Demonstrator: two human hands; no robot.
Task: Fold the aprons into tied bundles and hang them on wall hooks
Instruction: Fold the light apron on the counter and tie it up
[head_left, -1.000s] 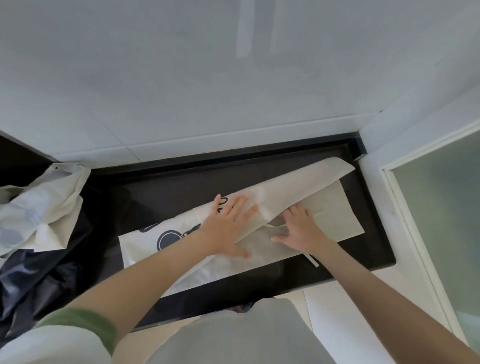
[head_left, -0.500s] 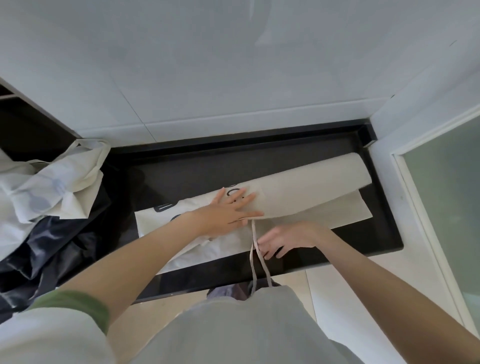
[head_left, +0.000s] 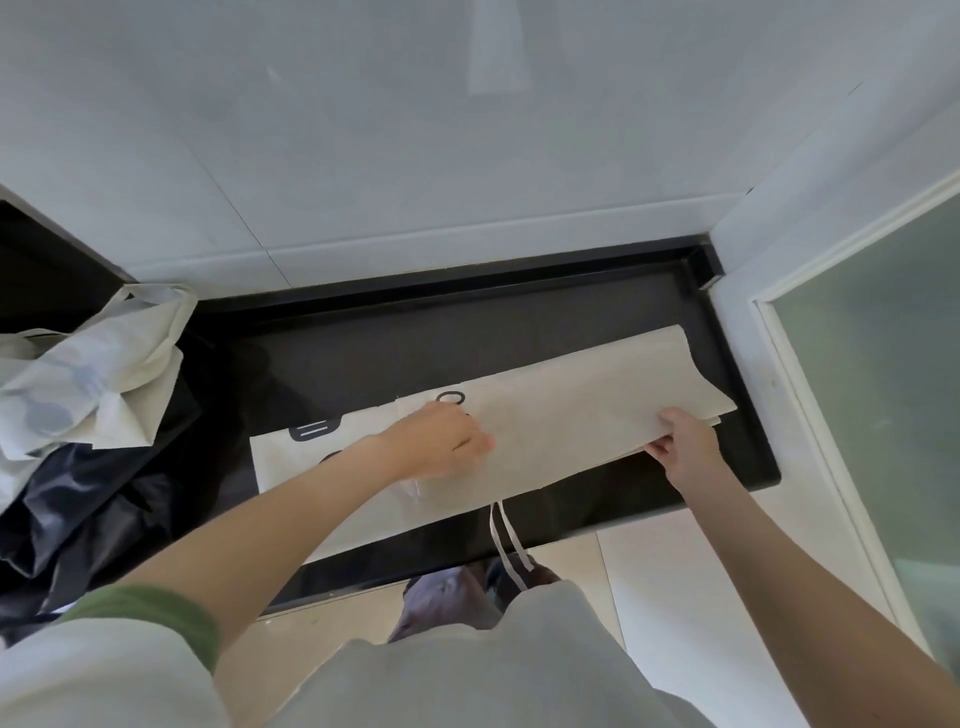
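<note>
A cream apron (head_left: 571, 410) with dark printed shapes lies folded lengthwise on the black counter (head_left: 395, 343). My left hand (head_left: 441, 439) lies on its middle, fingers bent down onto the cloth. My right hand (head_left: 685, 441) grips the right end's near edge, thumb on top and fingers under the folded layers. Two white tie strings (head_left: 506, 540) hang off the counter's front edge.
A crumpled pile of cream aprons (head_left: 88, 384) sits at the left on dark cloth (head_left: 83, 514). White tiled wall (head_left: 467, 156) stands behind the counter. A white frame with frosted glass (head_left: 883, 389) borders the right side.
The upper flap has come down over the apron toward me. My right hand moved from the strings at the middle to the apron's right end and took hold of its edge.
</note>
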